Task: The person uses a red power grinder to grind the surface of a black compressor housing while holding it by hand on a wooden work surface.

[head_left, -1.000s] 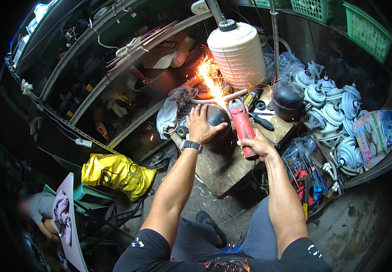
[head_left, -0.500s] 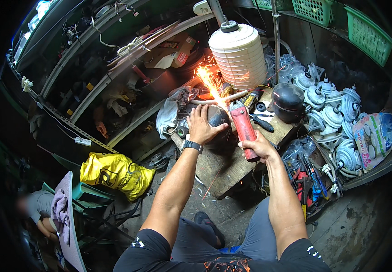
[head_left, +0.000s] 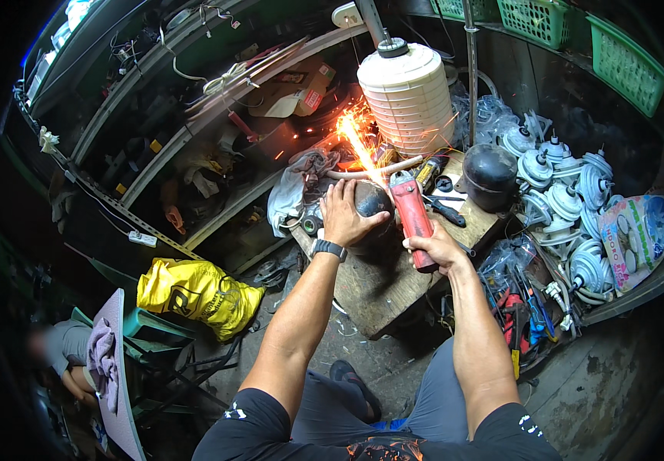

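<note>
My right hand [head_left: 437, 250] is wrapped round the rear of a red angle grinder [head_left: 410, 211]. The grinder's far end meets a dark, rounded metal housing [head_left: 370, 201], and bright orange sparks [head_left: 358, 137] spray up and away from there. The grinder's disc cannot be made out. My left hand [head_left: 342, 215] lies over the left side of the housing, fingers spread and thumb stretched to the right. The housing rests on a worn wooden board [head_left: 366, 296]. A second dark round housing [head_left: 490, 175] stands on the board's right side.
A ribbed white tank [head_left: 407, 100] stands behind the board. Lying near the grinder is a black-handled screwdriver [head_left: 449, 213]. Several grey-white motor parts [head_left: 562, 200] are piled at right, above hand tools [head_left: 520, 315]. A yellow bag [head_left: 197, 296] sits at left; another person [head_left: 71, 353] is at far left.
The spray of sparks has changed shape slightly. The view has shifted a little; both hands and the grinder keep their places on the housing.
</note>
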`<state>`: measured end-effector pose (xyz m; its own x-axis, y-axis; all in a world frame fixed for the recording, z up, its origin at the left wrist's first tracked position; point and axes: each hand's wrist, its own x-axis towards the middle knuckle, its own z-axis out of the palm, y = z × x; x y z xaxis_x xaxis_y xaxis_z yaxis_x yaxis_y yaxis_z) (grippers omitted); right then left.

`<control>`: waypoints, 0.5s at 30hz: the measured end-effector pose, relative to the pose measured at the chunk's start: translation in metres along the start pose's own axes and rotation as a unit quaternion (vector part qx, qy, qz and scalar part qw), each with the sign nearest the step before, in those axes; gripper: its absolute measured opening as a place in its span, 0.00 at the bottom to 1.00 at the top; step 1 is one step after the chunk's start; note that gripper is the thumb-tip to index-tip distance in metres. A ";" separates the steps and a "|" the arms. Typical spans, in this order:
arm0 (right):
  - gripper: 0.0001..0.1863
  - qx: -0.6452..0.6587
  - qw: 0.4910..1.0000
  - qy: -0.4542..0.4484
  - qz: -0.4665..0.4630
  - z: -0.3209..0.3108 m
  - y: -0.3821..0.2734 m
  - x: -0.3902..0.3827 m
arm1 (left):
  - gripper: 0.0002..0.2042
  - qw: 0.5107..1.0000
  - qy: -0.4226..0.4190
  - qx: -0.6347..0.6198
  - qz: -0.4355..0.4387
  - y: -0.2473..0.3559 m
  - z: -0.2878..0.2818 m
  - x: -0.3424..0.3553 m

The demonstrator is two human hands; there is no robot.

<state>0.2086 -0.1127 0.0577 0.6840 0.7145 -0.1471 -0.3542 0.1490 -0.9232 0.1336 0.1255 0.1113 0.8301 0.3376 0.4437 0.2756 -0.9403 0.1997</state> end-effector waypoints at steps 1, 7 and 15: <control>0.34 -0.006 1.000 0.001 -0.008 -0.006 0.003 0.001 | 0.58 1.000 0.000 -0.002 0.002 0.002 0.001 0.001; 0.36 -0.004 1.000 -0.020 0.020 -0.002 -0.011 -0.013 | 0.58 1.000 -0.009 -0.003 -0.003 -0.002 -0.002 0.000; 0.34 0.009 1.000 -0.006 0.010 -0.002 -0.002 0.001 | 0.57 1.000 0.000 0.003 0.002 0.004 -0.002 0.001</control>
<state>0.2116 -0.1137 0.0580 0.6690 0.7256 -0.1610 -0.3798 0.1475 -0.9132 0.1345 0.1219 0.1141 0.8310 0.3334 0.4453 0.2745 -0.9420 0.1931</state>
